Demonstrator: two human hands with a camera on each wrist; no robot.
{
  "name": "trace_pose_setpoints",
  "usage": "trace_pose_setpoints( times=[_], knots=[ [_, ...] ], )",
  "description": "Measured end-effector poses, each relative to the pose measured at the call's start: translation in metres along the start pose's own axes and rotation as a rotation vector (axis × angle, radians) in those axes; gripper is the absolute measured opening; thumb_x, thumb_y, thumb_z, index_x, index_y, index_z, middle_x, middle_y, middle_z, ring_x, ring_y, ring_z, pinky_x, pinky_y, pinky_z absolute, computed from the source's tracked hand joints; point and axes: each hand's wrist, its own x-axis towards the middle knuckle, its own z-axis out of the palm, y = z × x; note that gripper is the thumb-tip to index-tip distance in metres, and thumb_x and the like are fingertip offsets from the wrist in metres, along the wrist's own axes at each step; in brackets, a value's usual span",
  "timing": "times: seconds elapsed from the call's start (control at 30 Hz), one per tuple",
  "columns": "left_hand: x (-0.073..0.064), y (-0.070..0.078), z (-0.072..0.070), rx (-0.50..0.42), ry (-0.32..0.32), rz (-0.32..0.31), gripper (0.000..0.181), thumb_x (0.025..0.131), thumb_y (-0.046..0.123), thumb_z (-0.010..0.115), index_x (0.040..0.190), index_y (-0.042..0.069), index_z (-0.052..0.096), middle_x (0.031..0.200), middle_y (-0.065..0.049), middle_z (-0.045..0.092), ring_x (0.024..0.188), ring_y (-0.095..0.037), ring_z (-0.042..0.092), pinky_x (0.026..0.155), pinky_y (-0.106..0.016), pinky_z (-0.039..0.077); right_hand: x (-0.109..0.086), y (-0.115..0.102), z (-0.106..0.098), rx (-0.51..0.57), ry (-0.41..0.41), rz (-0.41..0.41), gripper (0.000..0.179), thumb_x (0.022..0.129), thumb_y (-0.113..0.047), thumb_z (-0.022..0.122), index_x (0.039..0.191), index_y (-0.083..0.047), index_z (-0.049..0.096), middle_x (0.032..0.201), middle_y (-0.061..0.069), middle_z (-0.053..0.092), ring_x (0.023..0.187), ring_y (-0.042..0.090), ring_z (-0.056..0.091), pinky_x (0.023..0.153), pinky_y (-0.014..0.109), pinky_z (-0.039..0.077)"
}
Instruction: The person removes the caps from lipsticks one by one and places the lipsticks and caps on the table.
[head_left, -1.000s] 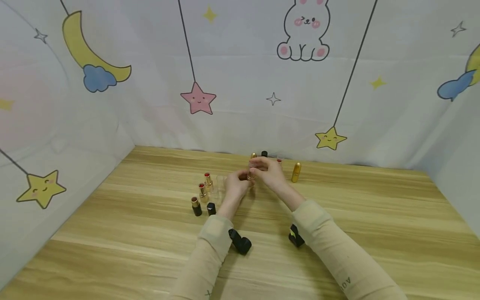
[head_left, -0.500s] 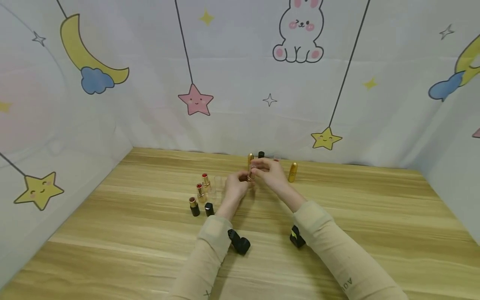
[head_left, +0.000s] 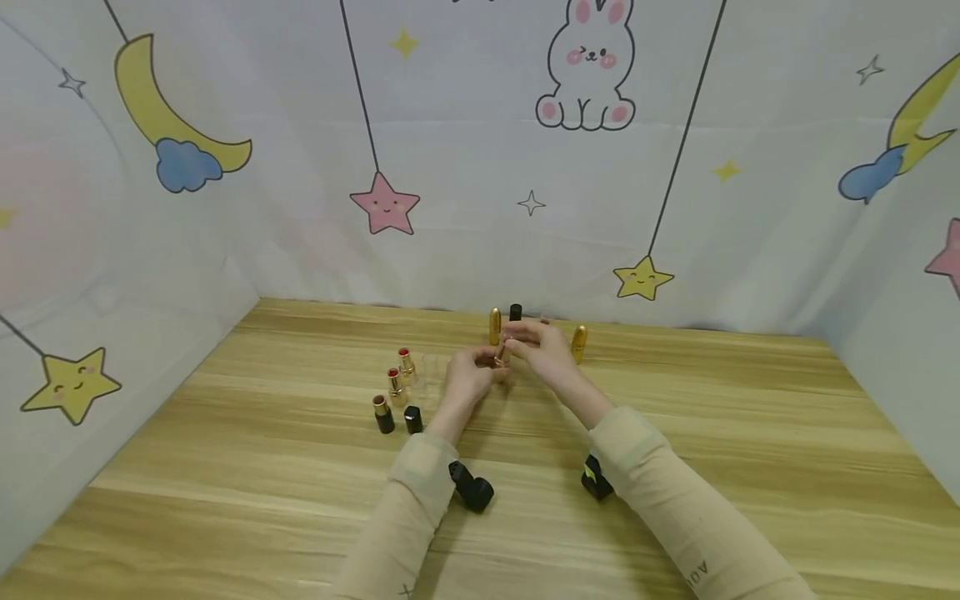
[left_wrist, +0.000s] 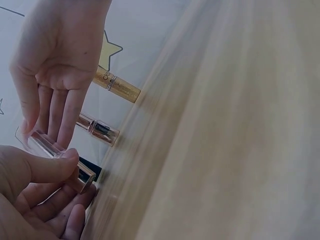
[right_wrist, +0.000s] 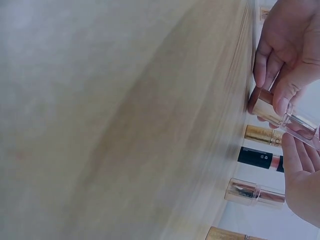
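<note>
Both hands meet over the back middle of the table on one lipstick (head_left: 502, 357) with a gold base and a clear cap. My left hand (head_left: 468, 379) holds its gold base (left_wrist: 83, 178), the thumb laid along the tube in the left wrist view. My right hand (head_left: 546, 350) pinches the clear cap (left_wrist: 44, 144) at the upper end between thumb and fingers. The cap sits over the tube, which leans at a slant. In the right wrist view the gold base (right_wrist: 267, 106) shows beneath the left thumb, and the right fingers lie along the cap.
Behind the hands stand a slim gold tube (head_left: 495, 327), a black tube (head_left: 515, 312) and a clear-capped lipstick (right_wrist: 255, 193). Another gold tube (head_left: 579, 343) stands right. Uncapped lipsticks (head_left: 396, 387), a black cap (head_left: 413, 419) and clear caps (head_left: 431, 367) stand left. A curtain (head_left: 450, 267) backs the table.
The head view has turned slightly, so the table and curtain slide left. Both hands keep the lipstick between them, and the slim gold tube behind shows more fully beside the right fingers.
</note>
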Motion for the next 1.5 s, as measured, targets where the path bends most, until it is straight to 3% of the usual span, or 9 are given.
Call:
trace_pose_setpoints(
  times=[0.33, 0.7, 1.03, 1.23, 1.5],
  knots=[
    [-0.003, 0.0, 0.003, 0.01, -0.056, -0.006, 0.026, 0.077, 0.006, 0.078, 0.103, 0.004, 0.073, 0.099, -0.013, 0.073, 0.092, -0.023, 0.066, 0.089, -0.036, 0.048, -0.007, 0.004, -0.005, 0.045, 0.012, 0.025, 0.034, 0.095, -0.009, 0.057, 0.128, 0.0, 0.058, 0.127, 0.018, 0.063, 0.117, 0.032, 0.061, 0.097, 0.04, 0.051],
    [-0.01, 0.004, 0.008, 0.011, -0.138, 0.041, 0.028, 0.078, 0.007, 0.078, 0.105, 0.002, 0.073, 0.102, -0.014, 0.073, 0.094, -0.025, 0.066, 0.083, -0.034, 0.053, -0.019, 0.004, -0.02, 0.081, 0.008, 0.007, 0.032, 0.094, -0.007, 0.059, 0.125, 0.001, 0.061, 0.122, 0.018, 0.066, 0.113, 0.027, 0.064, 0.094, 0.037, 0.053],
    [-0.021, 0.018, 0.009, 0.008, -0.148, 0.029, 0.03, 0.079, 0.005, 0.077, 0.107, 0.0, 0.07, 0.102, -0.016, 0.071, 0.091, -0.025, 0.067, 0.077, -0.029, 0.054, -0.029, -0.002, -0.027, 0.167, 0.026, 0.052, 0.034, 0.094, -0.004, 0.057, 0.127, 0.004, 0.058, 0.127, 0.022, 0.062, 0.117, 0.032, 0.061, 0.092, 0.034, 0.054],
    [-0.032, 0.025, 0.002, 0.003, -0.2, 0.046, 0.03, 0.08, 0.008, 0.076, 0.109, 0.002, 0.068, 0.104, -0.014, 0.07, 0.095, -0.024, 0.068, 0.084, -0.033, 0.055, -0.044, -0.013, -0.033, 0.2, 0.01, 0.013, 0.036, 0.094, -0.003, 0.057, 0.129, 0.004, 0.056, 0.126, 0.023, 0.062, 0.117, 0.033, 0.061, 0.092, 0.032, 0.054],
    [-0.05, 0.03, -0.013, 0.027, -0.239, 0.103, 0.027, 0.079, 0.007, 0.077, 0.105, 0.004, 0.068, 0.102, -0.012, 0.069, 0.091, -0.02, 0.067, 0.081, -0.032, 0.056, -0.063, -0.026, -0.038, 0.202, -0.018, -0.039, 0.033, 0.094, -0.007, 0.059, 0.127, -0.002, 0.06, 0.123, 0.018, 0.065, 0.114, 0.028, 0.064, 0.092, 0.032, 0.054]
  ],
)
